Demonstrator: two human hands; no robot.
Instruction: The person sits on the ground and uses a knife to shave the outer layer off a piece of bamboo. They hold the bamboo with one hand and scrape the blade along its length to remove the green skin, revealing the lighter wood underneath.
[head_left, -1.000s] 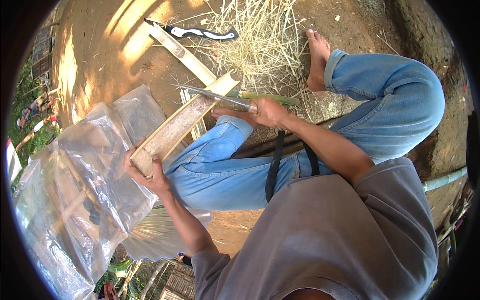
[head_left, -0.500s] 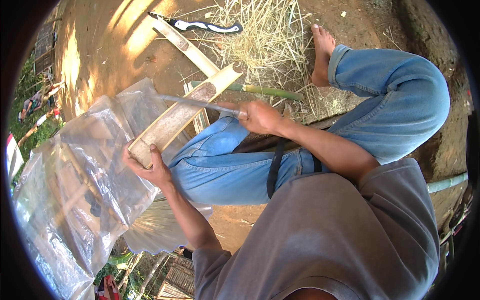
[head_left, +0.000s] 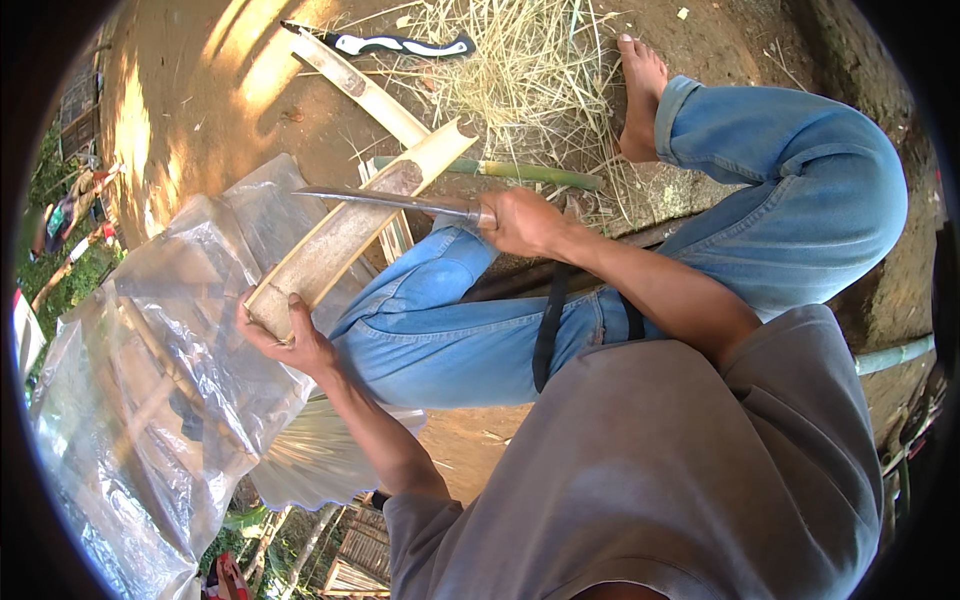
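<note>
My left hand [head_left: 290,338] grips the near end of a split bamboo half [head_left: 325,250], thumb on its hollow inner face and fingers under the edge. The piece slants away to the upper right, hollow side up, beside my left knee. In my right hand [head_left: 525,222] is the handle of a long knife [head_left: 400,200], its fingers wrapped round it. The blade points left and lies across the bamboo, over or touching its upper part; I cannot tell which. Beyond the far end, a second split bamboo strip [head_left: 365,90] rests on the ground.
A folding saw with a black and white handle [head_left: 405,46] lies past the second strip. Thin bamboo shavings [head_left: 530,70] are heaped near my bare foot [head_left: 642,95]. A green bamboo stick [head_left: 540,176] lies below them. Clear plastic sheeting [head_left: 150,370] covers poles on the left.
The knife blade has turned slightly, its tip now a little farther left across the bamboo. The bamboo and both hands have shifted slightly left and up in the picture.
</note>
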